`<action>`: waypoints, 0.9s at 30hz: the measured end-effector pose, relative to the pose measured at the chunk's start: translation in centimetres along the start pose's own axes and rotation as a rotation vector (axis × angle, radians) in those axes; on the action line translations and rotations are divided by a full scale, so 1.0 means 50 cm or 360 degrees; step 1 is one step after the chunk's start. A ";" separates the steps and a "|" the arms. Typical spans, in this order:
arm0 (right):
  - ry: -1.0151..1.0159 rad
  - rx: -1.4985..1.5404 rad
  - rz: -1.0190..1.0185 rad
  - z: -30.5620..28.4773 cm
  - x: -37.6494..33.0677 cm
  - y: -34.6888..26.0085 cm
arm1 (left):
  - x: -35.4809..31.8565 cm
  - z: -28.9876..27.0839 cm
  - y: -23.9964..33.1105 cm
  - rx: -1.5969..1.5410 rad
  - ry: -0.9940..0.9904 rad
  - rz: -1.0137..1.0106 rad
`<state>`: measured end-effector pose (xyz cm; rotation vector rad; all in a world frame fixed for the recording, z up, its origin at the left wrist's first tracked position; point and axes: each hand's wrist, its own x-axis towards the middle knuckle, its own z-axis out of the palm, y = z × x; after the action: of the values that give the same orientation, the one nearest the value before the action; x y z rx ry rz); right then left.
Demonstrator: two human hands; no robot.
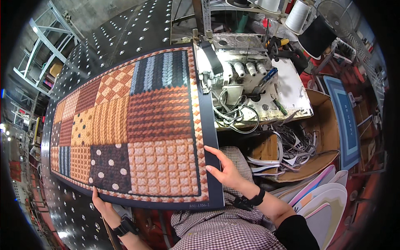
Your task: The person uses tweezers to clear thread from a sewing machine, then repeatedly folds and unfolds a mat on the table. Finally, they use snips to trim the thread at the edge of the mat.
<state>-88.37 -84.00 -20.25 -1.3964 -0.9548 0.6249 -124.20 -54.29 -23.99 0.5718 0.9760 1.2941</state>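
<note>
A large patchwork-print mat [110, 129] in orange, brown, cream and blue, with a dark border, lies in front of me. It rests on a black table, and its near edge reaches over my lap. My left hand [106, 209] grips the near edge toward the left, thumb on top and the other fingers mostly hidden beneath. Over the right border, my right hand [225, 170] lies with forefinger and thumb apart on the surface; its other fingers are hidden. Close to the mat's far right corner stands a white sewing machine [241, 52] with several tension knobs and loose cables.
The black table [129, 26] is studded with shiny metal balls. An open cardboard box [321, 156] of trimmings sits to the right, beside a blue framed mat [342, 121]. Rounded pale mats [327, 208] stack near my right elbow. Thread cones [298, 16] stand behind the machine.
</note>
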 end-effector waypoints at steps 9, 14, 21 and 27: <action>-0.0042 0.0010 0.0024 0.046 -0.158 -0.007 | 0.009 -0.011 0.008 0.0042 -0.0112 -0.0015; -0.0176 0.0389 0.0485 0.059 -0.219 -0.020 | 0.028 -0.010 0.025 0.0066 -0.0120 -0.0083; -0.0082 0.0430 0.0283 0.053 -0.262 -0.030 | 0.101 -0.017 0.020 0.0018 -0.0311 -0.0057; -0.0039 0.0461 0.0329 0.050 -0.329 -0.024 | 0.141 0.011 0.032 0.0025 -0.0333 0.0038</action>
<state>-99.01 -96.66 -22.32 -1.2369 -0.7105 0.8996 -124.71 -47.07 -24.34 0.7178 0.8087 1.2217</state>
